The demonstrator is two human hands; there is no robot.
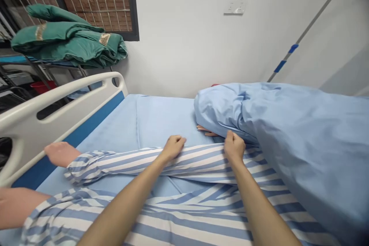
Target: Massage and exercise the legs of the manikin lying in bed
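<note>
A figure in blue-and-white striped trousers (201, 161) lies on the bed, bare feet (62, 153) at the left. My left hand (174, 146) is closed above the far trouser leg, near the knee; whether cloth is pinched in its fingers is hidden. Farther right, my right hand (234, 148) is closed at the lower edge of a light-blue quilt (288, 123), with its fingers against the cloth. The quilt is bunched over the figure's upper part. From under it peek the fingertips of the figure's hand (207, 130).
A cream bed end board (95, 80) with cut-out grips closes off the left side. Blue sheet (164, 119) covers the mattress. Folded green bedding (72, 42) rests on a frame by the barred window. A metal pole (311, 23) and a wall socket (235, 7) are behind.
</note>
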